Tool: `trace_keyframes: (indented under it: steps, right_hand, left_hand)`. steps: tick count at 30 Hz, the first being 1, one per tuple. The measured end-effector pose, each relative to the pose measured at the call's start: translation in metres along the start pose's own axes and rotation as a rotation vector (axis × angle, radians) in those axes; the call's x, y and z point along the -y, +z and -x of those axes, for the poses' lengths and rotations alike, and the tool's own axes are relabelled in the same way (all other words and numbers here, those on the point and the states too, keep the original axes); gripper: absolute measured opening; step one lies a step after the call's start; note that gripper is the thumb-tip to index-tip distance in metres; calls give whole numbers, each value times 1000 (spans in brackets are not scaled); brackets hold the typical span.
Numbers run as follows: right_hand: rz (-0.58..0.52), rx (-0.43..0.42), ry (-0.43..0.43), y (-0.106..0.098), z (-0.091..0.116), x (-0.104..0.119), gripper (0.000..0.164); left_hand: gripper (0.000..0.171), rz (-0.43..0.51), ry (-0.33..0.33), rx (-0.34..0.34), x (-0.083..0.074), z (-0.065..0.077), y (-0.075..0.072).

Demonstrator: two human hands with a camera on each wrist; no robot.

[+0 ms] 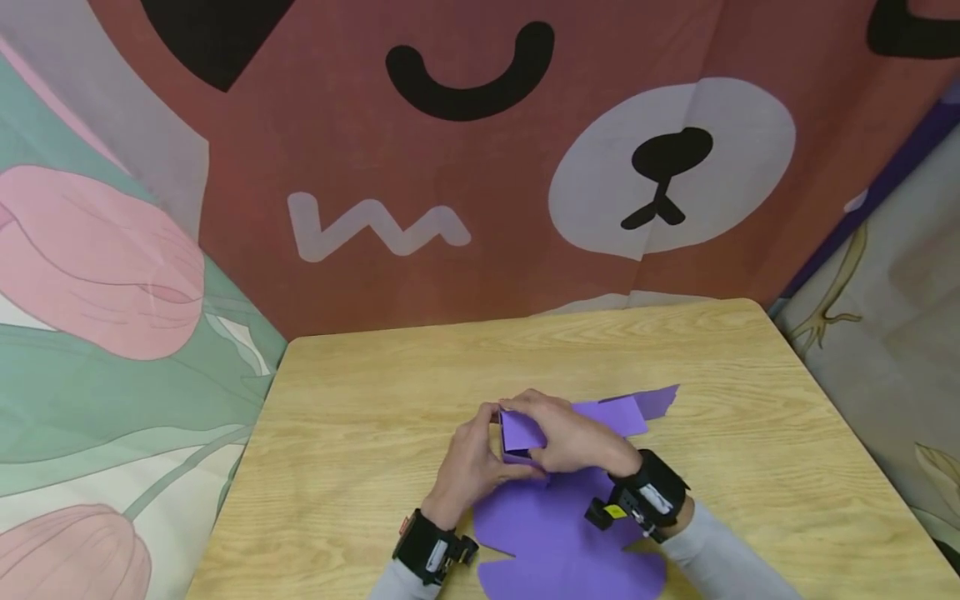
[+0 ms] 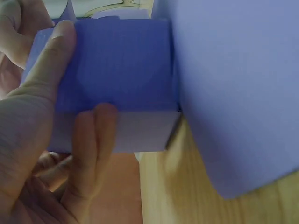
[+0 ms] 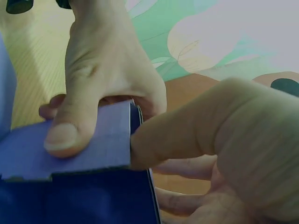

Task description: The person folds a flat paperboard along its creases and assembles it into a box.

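Note:
A purple cardboard box [image 1: 522, 432], partly folded, stands between both hands near the table's front. My left hand [image 1: 471, 467] grips its left end; in the left wrist view the thumb lies along one face of the box [image 2: 117, 65] and two fingers bend against the adjoining face. From the other side my right hand [image 1: 576, 435] holds the box, fingers over its top. In the right wrist view the right thumb [image 3: 182, 126] pushes into the gap at the box's edge, beside a flap [image 3: 110, 140] under the left thumb. The box's inside is mostly hidden.
A flat purple panel [image 1: 570, 542] with rounded edges and slits spreads toward me. A purple strip with a jagged end [image 1: 658, 402] extends to the right behind the right hand. All lies on a wooden table [image 1: 360, 417], with printed cloth [image 1: 480, 167] hanging behind.

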State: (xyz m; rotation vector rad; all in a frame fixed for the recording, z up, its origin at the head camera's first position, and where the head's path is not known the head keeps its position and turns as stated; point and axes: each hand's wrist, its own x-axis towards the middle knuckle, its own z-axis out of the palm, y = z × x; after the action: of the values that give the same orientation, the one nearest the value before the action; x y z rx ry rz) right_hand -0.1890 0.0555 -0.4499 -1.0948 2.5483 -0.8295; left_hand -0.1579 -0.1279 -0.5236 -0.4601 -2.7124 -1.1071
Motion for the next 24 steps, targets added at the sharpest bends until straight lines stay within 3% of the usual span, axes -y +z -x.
trace_keyframes:
  steps: [4,9,18,24]
  right_hand:
    - [-12,-12,-26,-6,5,-4,75]
    - [84,-28,-56,-12,18,-14,74]
    - [134,-176,-75,-8,34,-37,52]
    - [165,-228,-37,-1,34,-38,53]
  left_hand:
    - [81,-41,29,-42,4,0,2]
    - [83,-73,41,-53,8,0,1]
    - [88,-161,45,-108,15,3,-4]
    - [83,-190,33,-154,15,1,-3]
